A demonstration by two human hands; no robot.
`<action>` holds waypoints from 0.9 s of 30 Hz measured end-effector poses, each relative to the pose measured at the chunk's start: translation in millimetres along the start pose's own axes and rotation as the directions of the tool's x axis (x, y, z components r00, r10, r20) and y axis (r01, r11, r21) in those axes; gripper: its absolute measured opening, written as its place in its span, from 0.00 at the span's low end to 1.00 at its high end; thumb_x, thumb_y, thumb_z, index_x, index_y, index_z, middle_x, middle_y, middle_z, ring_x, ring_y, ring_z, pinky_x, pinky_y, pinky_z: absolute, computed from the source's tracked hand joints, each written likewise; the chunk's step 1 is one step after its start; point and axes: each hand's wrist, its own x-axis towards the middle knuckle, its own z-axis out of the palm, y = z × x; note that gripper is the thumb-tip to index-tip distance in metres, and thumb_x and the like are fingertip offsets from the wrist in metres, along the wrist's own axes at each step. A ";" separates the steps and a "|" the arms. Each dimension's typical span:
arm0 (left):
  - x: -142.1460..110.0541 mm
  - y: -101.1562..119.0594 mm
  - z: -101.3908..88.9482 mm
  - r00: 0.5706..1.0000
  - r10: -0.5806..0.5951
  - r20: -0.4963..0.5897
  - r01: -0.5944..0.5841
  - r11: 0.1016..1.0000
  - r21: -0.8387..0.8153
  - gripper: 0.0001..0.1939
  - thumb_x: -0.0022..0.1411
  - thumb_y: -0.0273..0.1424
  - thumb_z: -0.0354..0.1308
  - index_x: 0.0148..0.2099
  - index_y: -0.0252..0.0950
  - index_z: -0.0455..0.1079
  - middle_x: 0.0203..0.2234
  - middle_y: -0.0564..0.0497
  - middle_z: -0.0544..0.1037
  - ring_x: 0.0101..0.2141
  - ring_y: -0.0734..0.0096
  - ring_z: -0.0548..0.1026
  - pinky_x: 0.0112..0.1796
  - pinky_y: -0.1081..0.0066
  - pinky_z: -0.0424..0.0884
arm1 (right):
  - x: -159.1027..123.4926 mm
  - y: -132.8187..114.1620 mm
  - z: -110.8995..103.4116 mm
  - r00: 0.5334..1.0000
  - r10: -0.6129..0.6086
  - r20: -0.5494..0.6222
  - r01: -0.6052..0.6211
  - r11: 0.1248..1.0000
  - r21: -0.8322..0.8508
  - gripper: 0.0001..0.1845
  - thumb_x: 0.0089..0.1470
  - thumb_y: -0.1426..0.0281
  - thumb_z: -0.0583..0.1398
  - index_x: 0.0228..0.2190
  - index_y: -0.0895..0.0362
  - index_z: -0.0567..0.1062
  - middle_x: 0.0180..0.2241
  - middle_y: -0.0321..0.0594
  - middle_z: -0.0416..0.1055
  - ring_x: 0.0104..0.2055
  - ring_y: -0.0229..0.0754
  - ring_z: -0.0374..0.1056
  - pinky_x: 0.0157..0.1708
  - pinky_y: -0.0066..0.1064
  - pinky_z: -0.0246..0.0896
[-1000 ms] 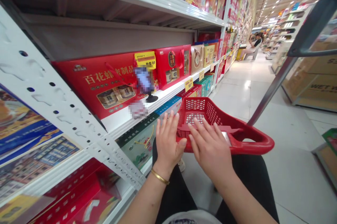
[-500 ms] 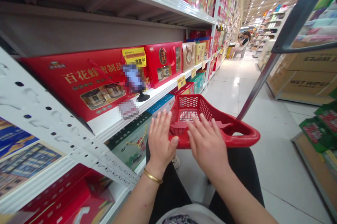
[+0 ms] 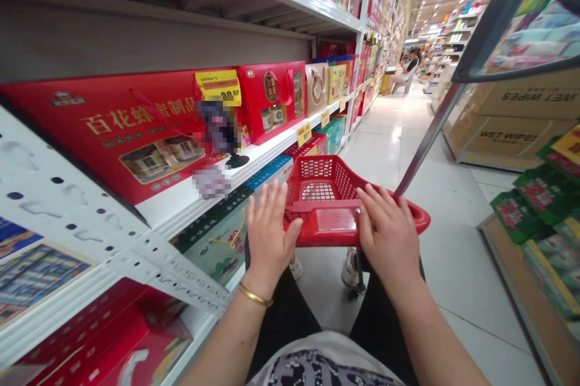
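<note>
A red plastic shopping basket (image 3: 338, 226) with perforated walls stands right in front of my knees. Over its near left corner lies my left hand (image 3: 270, 232), palm down, fingers stretched forward and thumb out; a gold bangle (image 3: 255, 295) circles that wrist. My right hand (image 3: 390, 232) rests flat over the right part of the near rim, fingers extended. Neither hand grips anything; whether the palms touch the rim is hidden. To the left, on the white shelf (image 3: 183, 208), a small black-based stand (image 3: 237, 160) carries a blurred-out device.
Large red gift boxes (image 3: 109, 132) line the shelf behind the stand. A grey metal handle bar (image 3: 430, 126) rises at the basket's right. Wet-wipes cartons (image 3: 512, 132) and green packets (image 3: 516, 223) stand across the tiled aisle (image 3: 457, 241). A seated person (image 3: 408, 69) is farther down.
My right hand has shifted right, from the middle of the basket's near rim to its right part, uncovering the rim's middle. My left hand stays at the left corner. The view has shifted slightly.
</note>
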 end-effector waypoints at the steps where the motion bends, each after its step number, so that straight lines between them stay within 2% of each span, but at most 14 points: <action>1: 1.3 6.0 -3.4 0.999 -0.008 0.032 0.007 1.000 0.020 0.37 0.75 0.53 0.38 0.76 0.38 0.47 0.72 0.40 0.56 0.72 0.49 0.50 0.68 0.42 0.43 | 1.6 -10.3 1.9 0.999 -0.036 0.038 0.036 0.999 0.008 0.22 0.66 0.70 0.54 0.59 0.53 0.73 0.62 0.44 0.69 0.67 0.53 0.63 0.68 0.55 0.50; 4: 9.9 28.9 -9.9 0.991 0.050 0.127 -0.052 0.999 0.014 0.37 0.75 0.52 0.38 0.77 0.39 0.42 0.73 0.42 0.51 0.73 0.50 0.46 0.69 0.43 0.42 | 8.7 -40.3 5.1 0.975 -0.152 0.163 0.144 0.988 0.061 0.23 0.67 0.70 0.53 0.60 0.54 0.71 0.63 0.44 0.68 0.67 0.51 0.63 0.68 0.53 0.51; 7: 22.6 46.4 -4.3 0.976 0.145 0.165 -0.137 0.989 -0.056 0.42 0.73 0.57 0.29 0.77 0.37 0.40 0.74 0.43 0.51 0.73 0.54 0.45 0.70 0.47 0.42 | 14.1 -44.5 2.3 0.954 -0.180 0.240 0.165 0.983 0.081 0.23 0.68 0.68 0.52 0.61 0.52 0.70 0.63 0.42 0.68 0.66 0.50 0.64 0.70 0.56 0.45; 11: 31.3 50.3 9.7 0.969 0.134 0.205 -0.132 0.991 -0.023 0.48 0.68 0.63 0.31 0.77 0.36 0.41 0.73 0.42 0.53 0.72 0.51 0.47 0.69 0.48 0.43 | 12.9 -1.3 -9.4 0.976 -0.022 0.218 0.029 0.999 -0.031 0.22 0.69 0.67 0.51 0.61 0.49 0.69 0.62 0.41 0.70 0.66 0.53 0.63 0.69 0.69 0.36; 14: 29.5 48.8 13.0 0.968 0.142 0.209 -0.144 0.990 -0.005 0.49 0.67 0.64 0.33 0.77 0.36 0.42 0.72 0.42 0.55 0.72 0.50 0.48 0.69 0.49 0.43 | 10.0 30.8 -15.3 0.978 0.150 0.147 -0.134 0.985 -0.112 0.22 0.70 0.66 0.50 0.60 0.49 0.71 0.61 0.43 0.71 0.66 0.57 0.64 0.66 0.74 0.37; 16: 27.8 48.9 12.5 0.967 0.139 0.211 -0.142 0.990 -0.002 0.49 0.67 0.63 0.32 0.77 0.35 0.43 0.72 0.42 0.55 0.72 0.50 0.48 0.69 0.49 0.43 | 9.3 33.5 -13.9 0.976 0.189 0.110 -0.174 0.976 -0.130 0.22 0.69 0.66 0.50 0.59 0.51 0.72 0.60 0.44 0.72 0.66 0.58 0.64 0.66 0.73 0.39; 18: 26.9 49.1 12.0 0.968 0.127 0.215 -0.131 0.991 0.004 0.49 0.68 0.63 0.32 0.77 0.34 0.44 0.72 0.41 0.56 0.72 0.50 0.48 0.69 0.49 0.43 | 9.3 20.8 -9.2 0.984 0.137 0.112 -0.125 0.987 -0.104 0.22 0.68 0.67 0.51 0.58 0.53 0.73 0.60 0.45 0.72 0.65 0.57 0.64 0.67 0.68 0.44; 20: 26.8 48.9 12.2 0.969 0.122 0.212 -0.128 0.992 0.014 0.49 0.68 0.63 0.32 0.76 0.34 0.45 0.72 0.41 0.56 0.72 0.50 0.49 0.69 0.49 0.45 | 9.1 1.7 -4.2 0.990 0.033 0.136 -0.029 0.999 -0.033 0.22 0.67 0.69 0.51 0.59 0.54 0.73 0.61 0.45 0.71 0.66 0.54 0.64 0.67 0.60 0.50; 22: 26.9 48.6 12.7 0.971 0.126 0.205 -0.133 0.991 0.023 0.48 0.68 0.63 0.32 0.76 0.35 0.46 0.72 0.41 0.56 0.72 0.50 0.50 0.69 0.49 0.46 | 8.3 -12.5 -1.5 0.989 -0.067 0.131 0.062 0.997 0.043 0.23 0.66 0.71 0.52 0.59 0.53 0.72 0.62 0.44 0.69 0.66 0.51 0.63 0.67 0.54 0.53; 24: 26.6 48.9 12.7 0.971 0.128 0.200 -0.137 0.990 0.030 0.48 0.68 0.63 0.33 0.76 0.35 0.45 0.72 0.41 0.57 0.72 0.51 0.50 0.69 0.50 0.46 | 7.0 -15.5 -2.1 0.988 -0.114 0.103 0.108 0.992 0.063 0.23 0.66 0.71 0.52 0.59 0.51 0.72 0.62 0.43 0.69 0.67 0.51 0.63 0.69 0.57 0.46; 27: 24.5 50.6 13.0 0.975 0.134 0.179 -0.142 0.989 0.032 0.48 0.68 0.63 0.32 0.77 0.34 0.43 0.72 0.41 0.56 0.72 0.51 0.49 0.69 0.50 0.43 | 5.5 -4.8 -4.9 0.996 -0.068 0.061 0.068 0.998 -0.004 0.22 0.67 0.70 0.52 0.59 0.49 0.71 0.61 0.42 0.71 0.67 0.54 0.63 0.69 0.70 0.32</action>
